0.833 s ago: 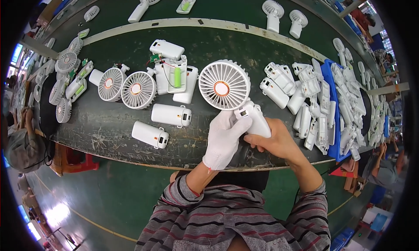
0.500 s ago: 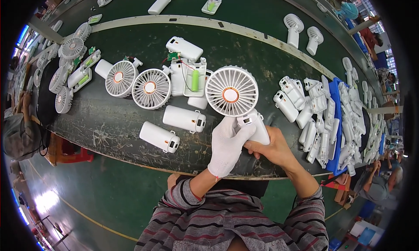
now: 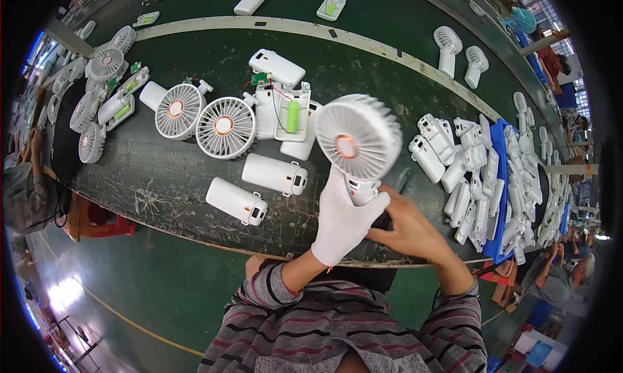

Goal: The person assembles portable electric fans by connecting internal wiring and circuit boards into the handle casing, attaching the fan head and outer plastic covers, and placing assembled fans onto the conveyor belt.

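My left hand (image 3: 344, 220), in a white knit glove, is wrapped round the handle of a white handheld fan (image 3: 347, 146) with a copper-coloured ring at its hub. The fan's head is tilted and a bit blurred. Close by on the right, my bare right hand (image 3: 415, 227) has its thumb and fingers apart; its fingertips come near the handle's lower end, and whether they touch is hidden. To the left lie two white handle casings (image 3: 274, 174) (image 3: 237, 201), two fans (image 3: 223, 127) (image 3: 178, 112) and an opened casing with a green battery (image 3: 293, 116) and a wired circuit board (image 3: 261, 79).
A heap of white casing parts (image 3: 464, 172) lies on the right beside a blue bin (image 3: 499, 198) full of more. More fans (image 3: 107, 62) crowd the far left. Beyond a pale divider strip (image 3: 285, 25), fans (image 3: 448, 48) lie on a green surface. Other people sit at both sides.
The fan in my left hand has tilted and turned, its head shifting slightly right. My right hand has let go its grip round the handle's lower end, and its fingers have spread.
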`<state>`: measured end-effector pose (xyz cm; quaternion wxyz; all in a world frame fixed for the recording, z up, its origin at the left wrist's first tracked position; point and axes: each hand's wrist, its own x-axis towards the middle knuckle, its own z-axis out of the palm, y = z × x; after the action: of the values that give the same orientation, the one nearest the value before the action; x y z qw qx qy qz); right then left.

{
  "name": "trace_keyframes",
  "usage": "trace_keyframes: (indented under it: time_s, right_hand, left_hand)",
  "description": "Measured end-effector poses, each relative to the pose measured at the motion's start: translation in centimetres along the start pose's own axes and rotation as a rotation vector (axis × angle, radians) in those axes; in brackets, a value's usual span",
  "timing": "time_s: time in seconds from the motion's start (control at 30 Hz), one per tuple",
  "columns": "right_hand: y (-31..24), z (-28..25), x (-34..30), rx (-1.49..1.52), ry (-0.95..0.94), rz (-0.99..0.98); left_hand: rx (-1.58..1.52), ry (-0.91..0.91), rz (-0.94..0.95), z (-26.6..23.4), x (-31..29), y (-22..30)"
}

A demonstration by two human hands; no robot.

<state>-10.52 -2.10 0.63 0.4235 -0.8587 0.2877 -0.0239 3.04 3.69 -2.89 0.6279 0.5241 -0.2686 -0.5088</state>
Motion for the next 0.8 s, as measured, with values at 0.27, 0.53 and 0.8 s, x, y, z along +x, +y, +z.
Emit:
trace_keyframes:
  time_s: [0.27,0.53,0.8]
  right_hand:
    - [0.5,-3.7,-4.4,0.837,0.464,0.1]
    - [0.5,-0.8,-6.0,0.909,0.664,0.141]
    - [0.9,1.3,-7.4,0.564,0.781,0.126]
  left_hand:
    - [0.895,-0.114,0.618,1.2,-0.7,0.9]
    - [1.15,-0.043,0.732,2.7,-0.8,-0.5]
    - [1.163,-0.022,0.812,2.6,-0.7,-1.9]
